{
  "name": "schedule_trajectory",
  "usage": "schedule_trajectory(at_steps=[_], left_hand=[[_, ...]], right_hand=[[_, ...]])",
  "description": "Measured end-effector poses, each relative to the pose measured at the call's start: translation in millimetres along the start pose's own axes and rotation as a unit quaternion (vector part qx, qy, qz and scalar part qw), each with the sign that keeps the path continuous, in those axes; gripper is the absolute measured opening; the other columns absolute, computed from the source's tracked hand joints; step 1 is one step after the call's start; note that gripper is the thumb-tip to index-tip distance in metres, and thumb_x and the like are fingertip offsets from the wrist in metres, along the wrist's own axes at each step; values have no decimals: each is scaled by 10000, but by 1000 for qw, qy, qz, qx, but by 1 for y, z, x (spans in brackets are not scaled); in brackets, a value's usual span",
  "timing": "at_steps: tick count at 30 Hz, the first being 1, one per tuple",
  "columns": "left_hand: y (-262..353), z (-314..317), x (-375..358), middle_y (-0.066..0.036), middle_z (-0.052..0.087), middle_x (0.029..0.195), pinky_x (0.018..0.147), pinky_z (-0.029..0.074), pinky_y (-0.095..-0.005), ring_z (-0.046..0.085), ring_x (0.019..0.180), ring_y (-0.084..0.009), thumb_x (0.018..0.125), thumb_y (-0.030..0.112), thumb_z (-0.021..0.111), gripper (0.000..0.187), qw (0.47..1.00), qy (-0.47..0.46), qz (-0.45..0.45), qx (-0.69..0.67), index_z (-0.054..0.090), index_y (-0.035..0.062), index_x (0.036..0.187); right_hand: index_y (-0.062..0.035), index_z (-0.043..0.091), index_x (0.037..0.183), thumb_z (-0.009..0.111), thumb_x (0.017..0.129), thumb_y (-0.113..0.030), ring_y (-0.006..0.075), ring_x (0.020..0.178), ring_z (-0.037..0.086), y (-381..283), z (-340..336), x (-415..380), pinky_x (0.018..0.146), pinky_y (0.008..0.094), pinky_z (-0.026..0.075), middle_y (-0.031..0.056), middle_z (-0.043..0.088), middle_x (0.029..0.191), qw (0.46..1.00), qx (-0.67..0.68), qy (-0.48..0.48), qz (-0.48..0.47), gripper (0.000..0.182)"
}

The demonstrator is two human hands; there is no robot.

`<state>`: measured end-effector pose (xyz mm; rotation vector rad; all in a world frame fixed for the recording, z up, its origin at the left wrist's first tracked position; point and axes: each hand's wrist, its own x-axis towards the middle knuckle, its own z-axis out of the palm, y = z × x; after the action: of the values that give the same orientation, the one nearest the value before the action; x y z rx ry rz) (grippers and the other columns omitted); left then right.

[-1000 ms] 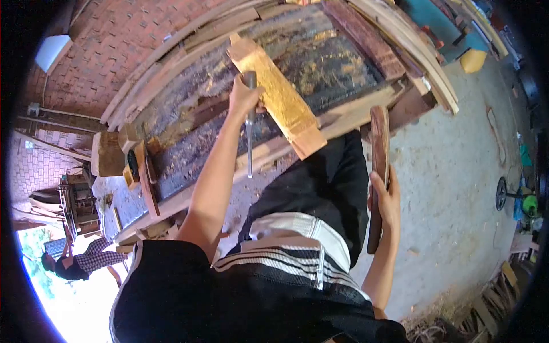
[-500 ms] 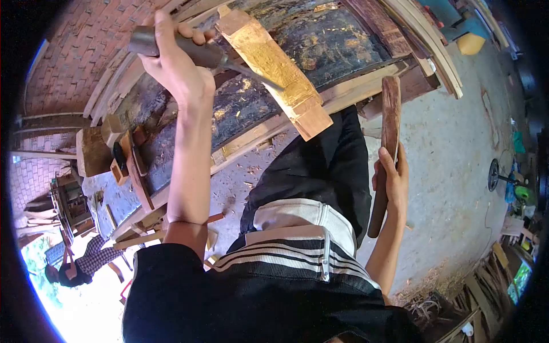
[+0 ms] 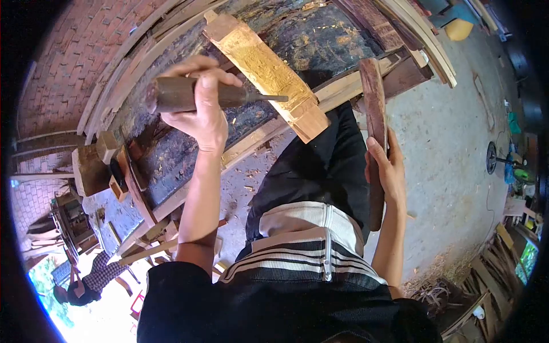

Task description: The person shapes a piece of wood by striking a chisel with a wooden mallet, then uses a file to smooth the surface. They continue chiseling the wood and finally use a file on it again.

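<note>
My left hand (image 3: 203, 108) grips the dark wooden handle of a chisel (image 3: 177, 94). Its metal blade reaches right, with the tip over the near end of a carved wooden block (image 3: 266, 66); whether it touches cannot be made out. The block has a yellowish, rough-cut middle and paler ends, and lies slanted across the bench edge. In my right hand (image 3: 388, 166) is a long brown wooden stick (image 3: 374, 103), held nearly upright, right of my leg and apart from the block.
Dark bench top (image 3: 246, 117) strewn with chips lies under the block. Long boards (image 3: 420, 34) rest at the upper right. Wooden blocks (image 3: 91, 166) sit at the bench's left end. A person (image 3: 86, 283) is at the lower left. Scrap wood (image 3: 497, 268) lies lower right.
My left hand has moved down and right, turning the chisel nearly level, its tip shifting slightly down. The right hand's stick has moved up and a little left.
</note>
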<state>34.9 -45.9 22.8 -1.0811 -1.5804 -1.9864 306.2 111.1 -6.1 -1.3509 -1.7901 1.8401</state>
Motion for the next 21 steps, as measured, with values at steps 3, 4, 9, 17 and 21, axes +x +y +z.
schedule_trajectory(at_steps=[3,4,9,17,21], left_hand=[[6,11,-4,-94,565,759,463,450,-339,538,601,-179,930,231,675,288,955,146,-189,-175,507,46,789],[4,11,-1,-94,565,759,463,450,-339,538,601,-179,930,231,675,288,955,143,-190,-179,507,46,789],[2,24,11,-72,560,624,428,453,-317,538,497,-150,900,124,682,211,975,125,-144,-119,507,54,805],[12,51,-6,-44,575,576,423,429,-244,553,454,-99,895,20,698,200,989,79,-122,-23,528,30,791],[16,63,-14,-28,571,609,433,429,-239,537,475,-81,873,-13,719,211,990,91,-110,-23,531,37,792]], right_hand=[[-76,483,1407,696,927,-390,90,489,511,-2,4,-5,417,240,403,8,540,734,1000,14,-5,10,612],[-67,476,1414,696,928,-381,91,494,511,-4,4,-6,420,240,405,8,538,740,1000,16,-8,14,619],[-50,464,1419,708,922,-364,92,498,506,-5,-2,-11,428,249,407,5,530,742,1000,21,-6,-2,637],[-66,453,1439,720,908,-360,96,509,503,-12,-4,-10,448,262,417,7,537,765,1000,16,-6,5,663],[-52,415,1469,694,910,-357,198,681,650,-43,1,-6,553,308,509,129,679,1068,995,-63,-66,-51,695]])
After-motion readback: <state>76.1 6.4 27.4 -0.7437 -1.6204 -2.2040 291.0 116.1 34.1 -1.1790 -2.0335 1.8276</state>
